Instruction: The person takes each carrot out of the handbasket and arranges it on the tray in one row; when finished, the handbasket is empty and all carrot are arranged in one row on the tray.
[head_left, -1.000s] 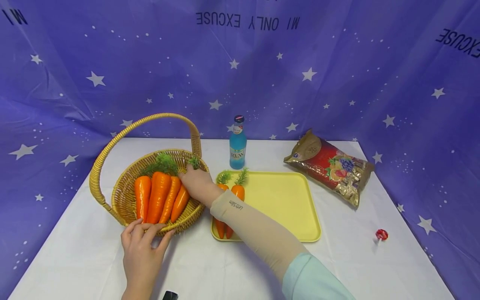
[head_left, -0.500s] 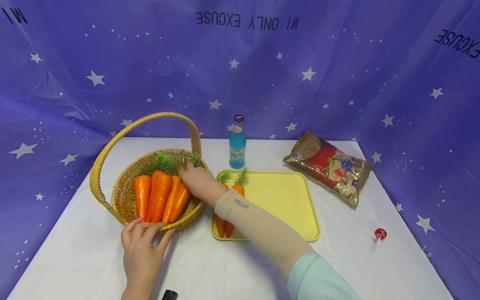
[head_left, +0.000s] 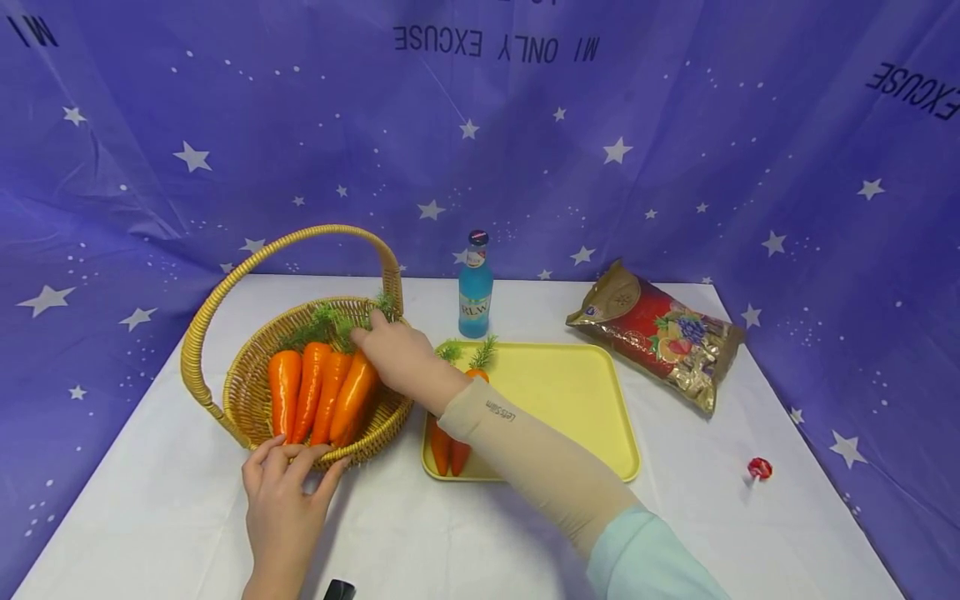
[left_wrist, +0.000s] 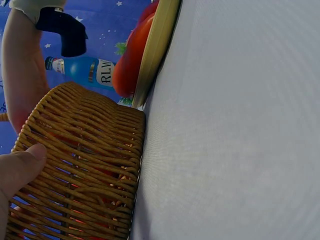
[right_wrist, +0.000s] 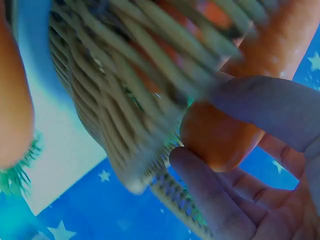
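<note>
In the head view, a wicker basket (head_left: 234, 392) with a tall handle stands at the left and holds several orange carrots (head_left: 285, 392) with green tops. My left hand (head_left: 281, 500) grips the basket's front rim, its thumb (left_wrist: 30, 162) outside the weave in the left wrist view. Inside the basket's right side, my right hand (head_left: 402, 354) holds a carrot (head_left: 356, 396) by its thick leafy end. In the right wrist view, thumb and fingers curl round that end. Its lower tip is down by the front rim.
A yellow tray (head_left: 558, 408) lies right of the basket with two carrots (head_left: 441, 450) at its left edge, partly under my right forearm. Behind are a blue bottle (head_left: 476, 292) and a red-gold snack bag (head_left: 663, 337). A red lollipop (head_left: 760, 468) lies far right.
My right hand has shifted slightly up, and the carrot in it now lies over the right side of the pile. Carrots beside it have shifted. The left hand stays on the rim.
</note>
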